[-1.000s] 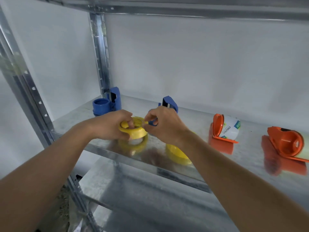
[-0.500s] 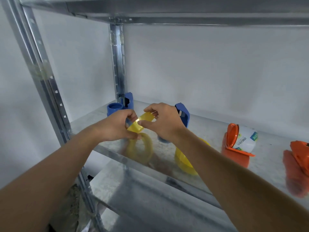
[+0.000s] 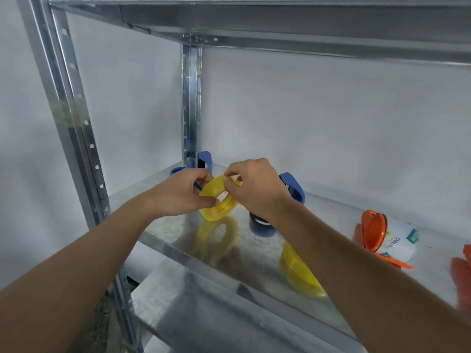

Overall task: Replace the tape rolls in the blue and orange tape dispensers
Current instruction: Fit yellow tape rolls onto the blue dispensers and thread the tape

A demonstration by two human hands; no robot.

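Presently the yellow tape roll (image 3: 218, 200) is gripped upright above the shelf (image 3: 257, 253) by both left hand (image 3: 183, 193) and right hand (image 3: 257, 189), with the nearer blue tape dispenser (image 3: 293, 192) directly behind the right hand.

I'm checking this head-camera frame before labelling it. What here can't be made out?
- Blue dispenser: mostly hidden behind the right hand.
- Second yellow roll: partly covered by the right forearm.
- Orange object: cut off by the right edge, blurred.
- Held tape roll: print too small; free end hidden by fingers of both hands, left hand included.
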